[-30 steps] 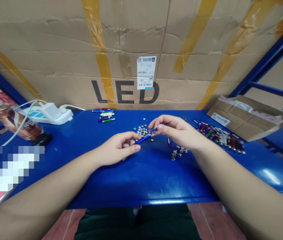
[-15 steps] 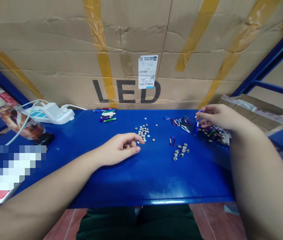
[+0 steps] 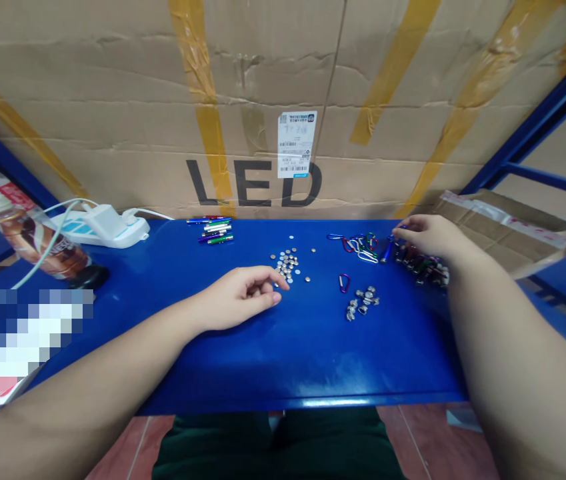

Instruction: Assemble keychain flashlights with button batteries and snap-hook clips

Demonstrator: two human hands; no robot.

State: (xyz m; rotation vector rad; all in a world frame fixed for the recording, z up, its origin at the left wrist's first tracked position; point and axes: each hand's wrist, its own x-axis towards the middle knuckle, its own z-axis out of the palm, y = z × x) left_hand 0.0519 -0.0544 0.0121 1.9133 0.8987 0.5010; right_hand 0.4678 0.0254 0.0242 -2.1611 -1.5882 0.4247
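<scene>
My left hand point(image 3: 239, 298) rests on the blue table point(image 3: 283, 360), empty, its fingertips touching the edge of a small pile of silver button cells point(image 3: 287, 265). At the far right, my right hand point(image 3: 427, 237) reaches over a row of mini flashlights point(image 3: 420, 265) with colourful metal bodies. A blue mini flashlight point(image 3: 387, 251) lies tilted just left of its fingertips. I cannot tell whether those fingers grip it. Between my hands are tangled coloured carabiners point(image 3: 357, 246), a single red-and-purple carabiner point(image 3: 344, 283), and a cluster of small silver metal parts point(image 3: 363, 303).
Slim coloured tubes point(image 3: 211, 230) lie at the table's back edge. A white power strip point(image 3: 105, 228) and a brown-labelled plastic bottle point(image 3: 23, 230) stand at the left. A large taped cardboard box point(image 3: 263, 100) forms the back; a flat cardboard packet point(image 3: 505, 223) lies at the right.
Both hands held the blue flashlight together at first. My right hand then moved right with it to the flashlight row, while my left hand settled beside the button cells.
</scene>
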